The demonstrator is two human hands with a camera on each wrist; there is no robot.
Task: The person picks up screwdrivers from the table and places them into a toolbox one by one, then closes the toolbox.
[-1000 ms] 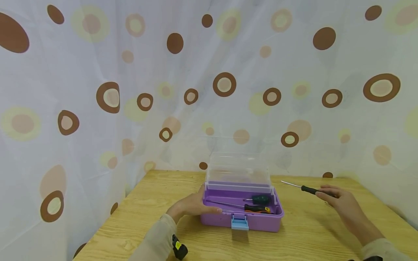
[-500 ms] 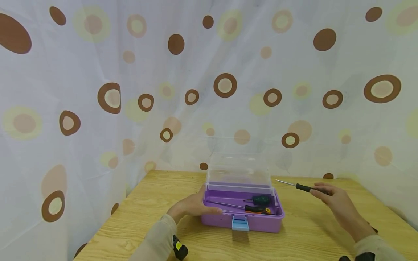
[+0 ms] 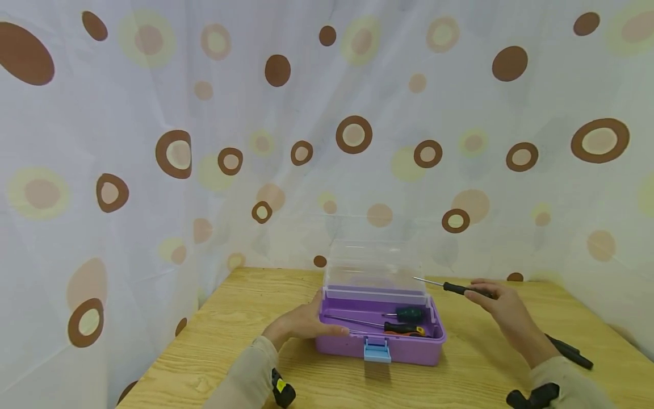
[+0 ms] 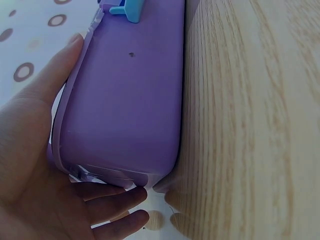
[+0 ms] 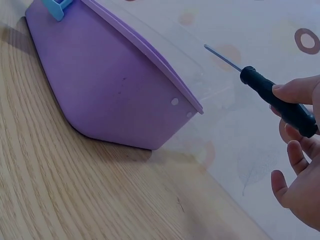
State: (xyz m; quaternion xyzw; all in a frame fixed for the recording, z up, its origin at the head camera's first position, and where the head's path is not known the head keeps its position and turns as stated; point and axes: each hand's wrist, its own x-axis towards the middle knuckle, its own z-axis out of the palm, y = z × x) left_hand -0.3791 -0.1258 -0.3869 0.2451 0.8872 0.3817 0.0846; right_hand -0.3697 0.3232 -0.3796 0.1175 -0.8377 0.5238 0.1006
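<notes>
A purple toolbox (image 3: 347, 347) with a light-blue latch (image 3: 377, 350) stands on the table, its clear lid (image 3: 375, 264) tipped back. Inside lie a short dark-green-handled screwdriver (image 3: 410, 314) and a long one with a black and yellow handle (image 3: 403, 328). My left hand (image 3: 302, 322) holds the box at its left end, thumb along the front rim and fingers at the end wall. Pinched by its black handle in my right hand (image 3: 503, 307) is a screwdriver (image 5: 270, 92). It is raised right of the box, its tip pointing left and overlapping the lid's right edge.
Black tool handles (image 3: 569, 351) lie on the wooden table (image 3: 214, 346) at the right, partly behind my right forearm. A white curtain (image 3: 225, 108) with brown and yellow spots hangs behind the table and along its left side.
My right hand has moved left with the screwdriver, bringing its tip to the lid's right edge. The black handles at the right have come into sight. My left hand keeps its place on the toolbox.
</notes>
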